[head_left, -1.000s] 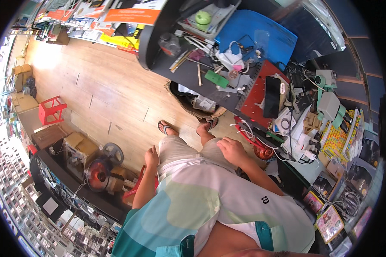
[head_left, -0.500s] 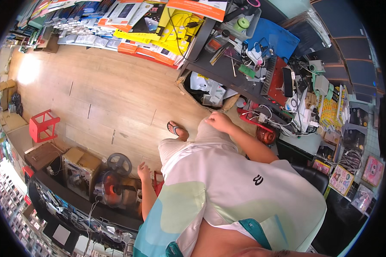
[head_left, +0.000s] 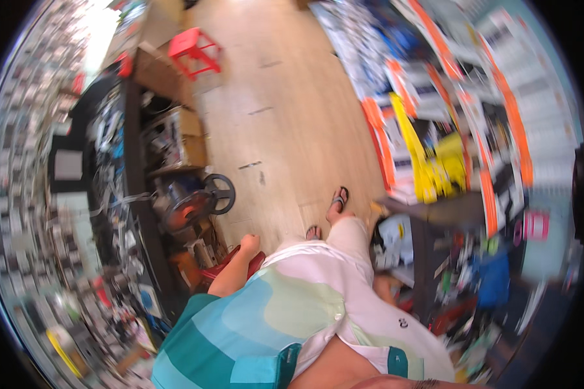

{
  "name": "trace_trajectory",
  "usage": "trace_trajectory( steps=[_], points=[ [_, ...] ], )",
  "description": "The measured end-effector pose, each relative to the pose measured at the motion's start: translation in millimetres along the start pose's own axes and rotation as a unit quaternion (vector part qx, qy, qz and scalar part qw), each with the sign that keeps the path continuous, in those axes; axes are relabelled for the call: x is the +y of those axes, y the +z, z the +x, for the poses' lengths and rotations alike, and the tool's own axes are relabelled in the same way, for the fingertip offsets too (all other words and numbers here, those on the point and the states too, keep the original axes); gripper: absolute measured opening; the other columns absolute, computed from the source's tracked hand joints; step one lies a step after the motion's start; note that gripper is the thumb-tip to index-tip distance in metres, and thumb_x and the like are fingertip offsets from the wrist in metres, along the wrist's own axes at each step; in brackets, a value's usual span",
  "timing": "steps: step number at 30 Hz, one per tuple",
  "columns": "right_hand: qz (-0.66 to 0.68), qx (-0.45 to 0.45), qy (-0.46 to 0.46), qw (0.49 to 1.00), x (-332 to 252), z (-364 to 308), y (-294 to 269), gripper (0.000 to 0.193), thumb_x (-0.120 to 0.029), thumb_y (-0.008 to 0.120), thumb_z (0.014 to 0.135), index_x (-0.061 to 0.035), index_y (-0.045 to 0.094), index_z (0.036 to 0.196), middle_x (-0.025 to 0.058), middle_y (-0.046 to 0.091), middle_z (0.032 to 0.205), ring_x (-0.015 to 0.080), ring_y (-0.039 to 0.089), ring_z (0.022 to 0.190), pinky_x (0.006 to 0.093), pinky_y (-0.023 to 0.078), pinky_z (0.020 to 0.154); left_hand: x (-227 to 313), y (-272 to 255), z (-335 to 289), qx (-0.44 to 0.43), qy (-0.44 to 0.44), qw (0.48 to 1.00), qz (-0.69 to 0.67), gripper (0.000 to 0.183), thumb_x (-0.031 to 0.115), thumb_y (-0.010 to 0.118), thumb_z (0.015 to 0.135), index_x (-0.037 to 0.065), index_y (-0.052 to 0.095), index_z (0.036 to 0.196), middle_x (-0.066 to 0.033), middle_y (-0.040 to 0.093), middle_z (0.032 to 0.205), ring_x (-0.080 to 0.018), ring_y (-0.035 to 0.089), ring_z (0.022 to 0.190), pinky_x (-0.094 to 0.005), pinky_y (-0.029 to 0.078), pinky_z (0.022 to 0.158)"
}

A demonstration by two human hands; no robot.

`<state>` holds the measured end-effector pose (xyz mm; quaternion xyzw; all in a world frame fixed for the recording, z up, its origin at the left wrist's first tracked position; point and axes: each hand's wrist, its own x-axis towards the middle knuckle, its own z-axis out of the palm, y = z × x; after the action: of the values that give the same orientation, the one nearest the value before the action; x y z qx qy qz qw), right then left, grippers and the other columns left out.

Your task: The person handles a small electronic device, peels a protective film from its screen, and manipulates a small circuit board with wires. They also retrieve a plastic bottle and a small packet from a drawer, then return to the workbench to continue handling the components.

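Observation:
My left hand (head_left: 250,244) hangs at my left side beside a red stool or seat (head_left: 237,266). Its fingers are curled in, and nothing shows in them. Close by, to the front left, is a dark steering wheel (head_left: 220,194). On my right, only a blurred part of my right arm or hand (head_left: 386,288) shows past my shirt, next to white plastic bags (head_left: 393,240) beside a dark desk. The fingers there cannot be made out. My sandalled feet (head_left: 338,199) are on the wooden floor.
A red plastic stool (head_left: 195,52) stands on the wooden floor (head_left: 279,129) ahead. A fan (head_left: 187,206), boxes (head_left: 187,136) and a dark counter line the left. Stacked packages with orange and yellow parts (head_left: 444,170) and a cluttered desk line the right.
My body and view have turned to the right, with the aisle now straight ahead. My right hand has left my thigh and dropped to my side. My left hand's fingers have curled in.

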<state>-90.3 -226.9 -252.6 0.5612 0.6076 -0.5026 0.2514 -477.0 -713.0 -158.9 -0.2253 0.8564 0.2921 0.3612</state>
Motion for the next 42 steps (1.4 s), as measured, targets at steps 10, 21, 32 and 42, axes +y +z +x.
trace_trajectory(
  steps=[10,21,32,42],
  points=[
    [-0.085,-0.030,0.054,0.994,-298,125,-44,0.036,-0.012,0.051,0.096,-0.0014,0.057,0.131,0.0184,0.069,0.090,0.0305,0.070,0.070,0.0459,0.059,0.058,100,-20,18,0.176,-0.004,0.972,-0.156,0.031,0.021,0.058,0.094,-0.003,0.076,0.094,-0.0330,0.071,0.099,-0.0467,0.069,0.100,-0.0495,0.053,0.089],
    [-0.080,-0.080,-0.220,0.969,-841,220,22,0.049,-0.004,0.046,0.097,-0.0033,0.050,0.146,0.0125,0.074,0.092,0.0236,0.073,0.074,0.0403,0.057,0.058,93,-14,124,-0.010,-0.083,0.972,-0.218,0.020,0.009,0.065,0.087,-0.004,0.076,0.097,-0.0252,0.074,0.087,-0.0357,0.073,0.067,-0.0522,0.059,0.059],
    [-0.185,-0.096,-0.034,0.977,-993,208,144,0.032,-0.028,0.056,0.101,0.0001,0.071,0.097,0.0176,0.073,0.081,0.0291,0.071,0.065,0.0411,0.056,0.055,406,-340,519,0.146,-0.014,0.981,-0.124,0.053,0.041,0.047,0.102,-0.003,0.076,0.095,-0.0269,0.074,0.093,-0.0447,0.072,0.086,-0.0497,0.056,0.086],
    [-0.252,-0.125,-0.105,0.954,-1431,347,255,0.039,-0.033,0.062,0.099,0.0010,0.068,0.082,0.0177,0.071,0.072,0.0311,0.068,0.056,0.0453,0.057,0.053,611,-516,703,0.272,-0.071,0.873,-0.399,0.029,0.035,0.066,0.098,0.006,0.068,0.096,-0.0100,0.071,0.080,-0.0206,0.069,0.067,-0.0406,0.056,0.063]
  ],
)
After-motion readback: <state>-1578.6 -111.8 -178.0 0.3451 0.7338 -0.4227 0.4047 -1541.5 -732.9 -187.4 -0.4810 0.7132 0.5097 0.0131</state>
